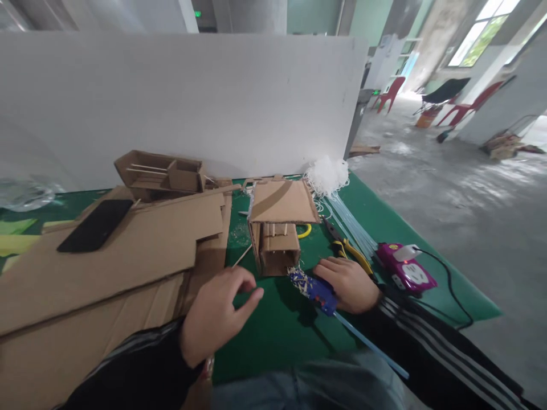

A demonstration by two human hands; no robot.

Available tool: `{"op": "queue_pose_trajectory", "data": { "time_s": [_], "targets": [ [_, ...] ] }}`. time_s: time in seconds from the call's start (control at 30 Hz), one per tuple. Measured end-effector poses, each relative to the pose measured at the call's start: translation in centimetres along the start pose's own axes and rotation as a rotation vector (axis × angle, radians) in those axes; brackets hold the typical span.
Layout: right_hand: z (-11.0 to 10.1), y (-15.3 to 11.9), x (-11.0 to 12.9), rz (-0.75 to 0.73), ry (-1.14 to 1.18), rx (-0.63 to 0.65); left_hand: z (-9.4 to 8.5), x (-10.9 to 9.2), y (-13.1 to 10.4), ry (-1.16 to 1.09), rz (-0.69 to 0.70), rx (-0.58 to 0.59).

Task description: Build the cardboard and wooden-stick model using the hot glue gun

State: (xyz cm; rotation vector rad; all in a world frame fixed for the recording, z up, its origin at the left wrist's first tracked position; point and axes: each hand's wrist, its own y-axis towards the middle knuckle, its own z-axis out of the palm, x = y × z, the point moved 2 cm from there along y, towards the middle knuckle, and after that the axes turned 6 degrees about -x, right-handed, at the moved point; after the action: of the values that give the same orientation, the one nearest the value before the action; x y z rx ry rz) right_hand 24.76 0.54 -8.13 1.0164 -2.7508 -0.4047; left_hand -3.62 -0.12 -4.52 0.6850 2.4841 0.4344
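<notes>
My right hand grips a blue hot-glue gun with a clear glue stick trailing from its back; its nozzle points toward a small cardboard box model on the green mat. Over the mat's near left part, my left hand hovers with fingers loosely curled and apart, holding nothing. It is beside the edge of large cardboard sheets.
A black phone lies on the cardboard. Another cardboard model stands by the white board. Yellow-handled pliers, clear glue sticks, a purple power strip and white fluff lie to the right.
</notes>
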Motion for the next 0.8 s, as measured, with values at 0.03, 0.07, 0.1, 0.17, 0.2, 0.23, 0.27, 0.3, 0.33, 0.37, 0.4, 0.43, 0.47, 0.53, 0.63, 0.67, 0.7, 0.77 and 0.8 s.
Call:
{"op": "queue_pose_trajectory", "data": {
  "time_s": [0.03, 0.07, 0.1, 0.17, 0.2, 0.23, 0.27, 0.3, 0.33, 0.37, 0.4, 0.43, 0.47, 0.53, 0.63, 0.67, 0.7, 0.77, 0.8],
  "targets": [
    [0.0, 0.0, 0.0, 0.000, 0.004, 0.002, 0.2, -0.5, -0.3, -0.039, -0.009, 0.106],
    [-0.1, 0.0, 0.0, -0.003, 0.008, 0.003, 0.3, -1.0, -0.5, -0.073, -0.022, 0.177],
    [-0.1, -0.1, 0.0, -0.005, 0.011, 0.002, 0.5, -1.4, -0.8, -0.089, -0.034, 0.227],
    [-0.1, -0.1, -0.1, -0.008, 0.014, -0.009, 0.9, -2.1, -1.2, -0.049, -0.013, 0.275],
    [-0.1, -0.2, -0.1, -0.008, 0.015, -0.020, 1.2, -2.4, -1.3, -0.016, 0.010, 0.283],
    [-0.1, -0.2, -0.1, -0.008, 0.015, -0.035, 1.4, -2.6, -1.4, 0.017, 0.030, 0.287],
    [0.0, -0.2, -0.2, -0.007, 0.014, -0.049, 1.7, -2.9, -1.5, 0.048, 0.053, 0.286],
    [0.0, -0.2, -0.2, -0.007, 0.016, -0.059, 2.0, -3.0, -1.5, 0.073, 0.072, 0.285],
    [0.0, -0.2, -0.2, -0.006, 0.017, -0.065, 2.3, -3.2, -1.6, 0.096, 0.089, 0.282],
    [0.1, -0.2, -0.3, -0.004, 0.019, -0.070, 2.6, -3.3, -1.5, 0.119, 0.107, 0.276],
    [0.1, -0.1, -0.3, -0.003, 0.020, -0.070, 2.9, -3.4, -1.5, 0.139, 0.125, 0.271],
    [0.2, -0.1, -0.3, -0.003, 0.022, -0.071, 3.2, -3.4, -1.5, 0.159, 0.140, 0.265],
    [0.2, -0.1, -0.3, -0.003, 0.024, -0.070, 3.5, -3.5, -1.4, 0.177, 0.153, 0.258],
    [0.2, -0.1, -0.3, -0.004, 0.025, -0.075, 3.9, -3.4, -1.2, 0.206, 0.169, 0.246],
    [0.0, -0.2, -0.2, -0.005, 0.015, -0.098, 4.4, -3.2, -1.0, 0.233, 0.164, 0.236],
    [-0.1, -0.2, -0.2, -0.007, 0.010, -0.106, 4.5, -3.2, -1.0, 0.244, 0.160, 0.233],
    [-0.2, -0.2, -0.1, -0.011, 0.006, -0.115, 4.7, -3.2, -1.0, 0.259, 0.155, 0.231],
    [-0.3, -0.2, 0.0, -0.016, 0.000, -0.131, 5.0, -3.3, -0.9, 0.294, 0.147, 0.228],
    [-0.3, -0.2, 0.0, -0.015, -0.003, -0.142, 5.2, -3.4, -0.9, 0.311, 0.142, 0.229]
  ]
}}
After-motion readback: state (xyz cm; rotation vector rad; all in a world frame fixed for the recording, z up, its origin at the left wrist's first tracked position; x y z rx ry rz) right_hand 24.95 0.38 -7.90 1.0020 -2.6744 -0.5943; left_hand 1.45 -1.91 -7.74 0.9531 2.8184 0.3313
